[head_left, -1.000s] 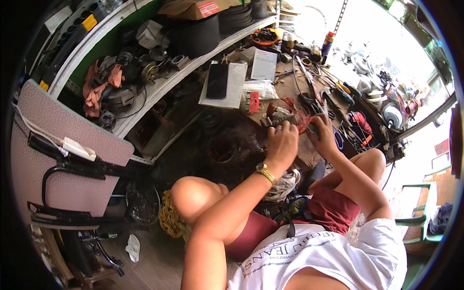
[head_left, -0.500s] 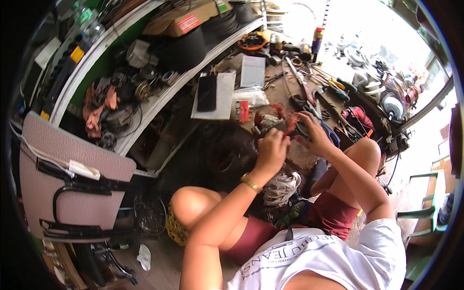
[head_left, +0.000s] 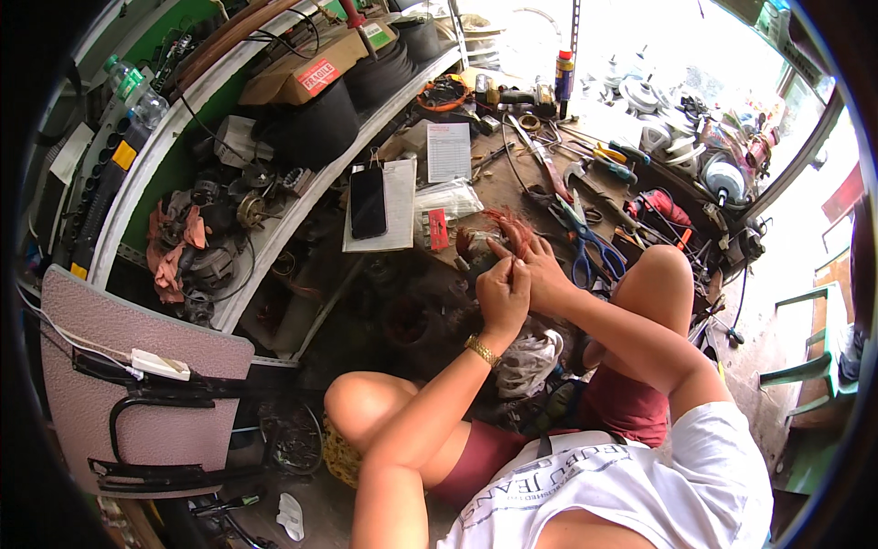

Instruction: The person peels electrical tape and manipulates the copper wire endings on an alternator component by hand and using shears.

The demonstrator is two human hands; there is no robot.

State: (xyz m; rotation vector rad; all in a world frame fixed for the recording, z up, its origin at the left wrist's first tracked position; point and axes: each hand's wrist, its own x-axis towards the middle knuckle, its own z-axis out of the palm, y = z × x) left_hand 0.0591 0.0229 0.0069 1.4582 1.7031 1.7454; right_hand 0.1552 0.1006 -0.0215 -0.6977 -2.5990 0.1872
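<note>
A small metal part with a tangle of reddish copper wire is at the front of the cluttered worktop, partly hidden by my fingers. My left hand is closed in a pinch against its near side; what the fingertips hold is hidden. My right hand is just right of it, fingers bent onto the wires and touching my left hand. Blue-handled scissors lie right of my hands. A red card lies left of the wire.
A phone on paper, pliers and other tools crowd the worktop. A shelf of motor parts runs along the left; a pink folded board stands below it. Crossed legs frame my hands; a green chair is at right.
My right hand has moved left and down, joining my left hand at the wire. The blue scissors now show clear of it. The view has shifted, lowering the surroundings in the picture.
</note>
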